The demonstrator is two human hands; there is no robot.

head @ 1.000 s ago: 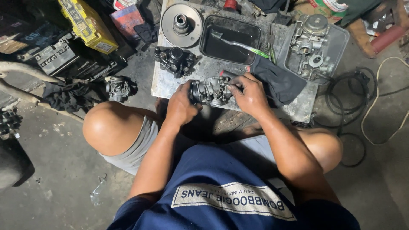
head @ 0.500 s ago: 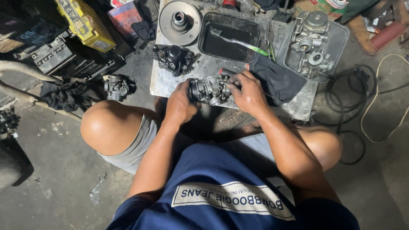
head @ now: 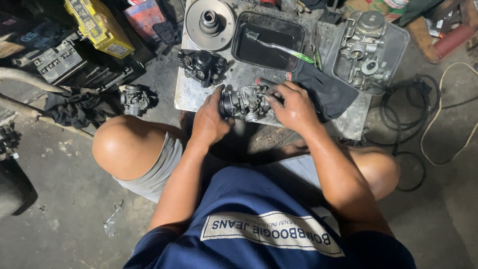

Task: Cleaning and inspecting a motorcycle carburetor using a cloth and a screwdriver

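Note:
I squat on the floor before a low metal slab (head: 194, 92). Both hands hold a grey metal carburetor (head: 245, 102) at the slab's near edge. My left hand (head: 209, 122) grips its round left end. My right hand (head: 294, 107) wraps its right side, fingers over the top. A dark rag (head: 326, 92) lies just right of my right hand. A second, black carburetor body (head: 203, 66) stands on the slab behind the grey one.
A black tray (head: 269, 40) with a green-handled toothbrush (head: 284, 49), a round pulley disc (head: 209, 22) and a grey tray of carburetor parts (head: 368, 50) sit further back. Another carburetor (head: 134, 99) lies on the floor left, near a yellow battery (head: 99, 25). Cables (head: 438, 124) coil right.
Both hands stay on the grey carburetor, shifting their grip only slightly. The view has drifted a little.

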